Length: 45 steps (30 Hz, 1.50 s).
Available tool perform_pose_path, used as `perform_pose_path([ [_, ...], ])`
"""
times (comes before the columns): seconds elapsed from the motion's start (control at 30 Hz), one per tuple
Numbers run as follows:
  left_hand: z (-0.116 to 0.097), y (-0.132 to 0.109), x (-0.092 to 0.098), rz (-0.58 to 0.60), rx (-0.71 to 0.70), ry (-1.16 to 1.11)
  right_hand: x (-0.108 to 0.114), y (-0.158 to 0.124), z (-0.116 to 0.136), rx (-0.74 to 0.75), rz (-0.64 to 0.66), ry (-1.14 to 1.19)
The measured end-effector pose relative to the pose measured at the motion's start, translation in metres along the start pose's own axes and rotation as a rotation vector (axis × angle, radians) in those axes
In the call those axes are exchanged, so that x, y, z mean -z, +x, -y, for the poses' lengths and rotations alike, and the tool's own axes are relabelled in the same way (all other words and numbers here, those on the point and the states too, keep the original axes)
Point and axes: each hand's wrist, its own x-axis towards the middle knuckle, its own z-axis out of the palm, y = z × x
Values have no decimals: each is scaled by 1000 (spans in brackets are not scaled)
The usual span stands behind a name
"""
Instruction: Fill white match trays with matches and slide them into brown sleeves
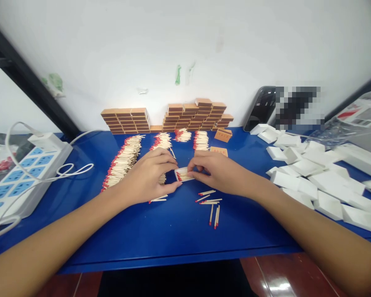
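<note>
A small white matchbox tray (177,170) with red-tipped matches in it sits between my two hands. My left hand (150,175) grips its left end between thumb and fingers. At its right end my right hand (218,172) is closed, thumb and fingertips on the tray's edge and the match ends. Several loose matches (216,202) lie on the blue table in front of my right hand. A few more matches (159,199) poke out beneath my left hand. Behind the hands are match piles; the long one (123,161) is partly covered by my left hand.
Stacked brown matchboxes (194,117) line the wall. Two matchbox sleeves (223,135) lie behind my right hand. White empty trays (312,173) heap up at the right, near a dark phone-like object (259,108). A power strip (27,177) with a white cable stands at the left.
</note>
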Motion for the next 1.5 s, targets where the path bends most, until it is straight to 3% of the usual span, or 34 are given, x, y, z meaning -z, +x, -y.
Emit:
perform_pose_path([
  [0.33,0,-1,0,-4,-8,-19,-6,5,1,-53,-19,101],
  [0.53,0,0,0,-2,-13,-13,-9,5,0,-25,-40,133],
  [0.77,-1,0,1,10,4,-15,-1,-1,-2,-2,-82,2],
  [0.93,-1,0,1,11,12,-17,2,-3,6,42,-78,90],
  [1.2,-1,0,1,8,18,-16,14,-3,5,43,8,91],
  [1.37,-1,0,2,28,30,-24,36,-12,1,-48,295,146],
  [1.5,-1,0,2,27,33,-27,40,-13,4,-119,405,175],
])
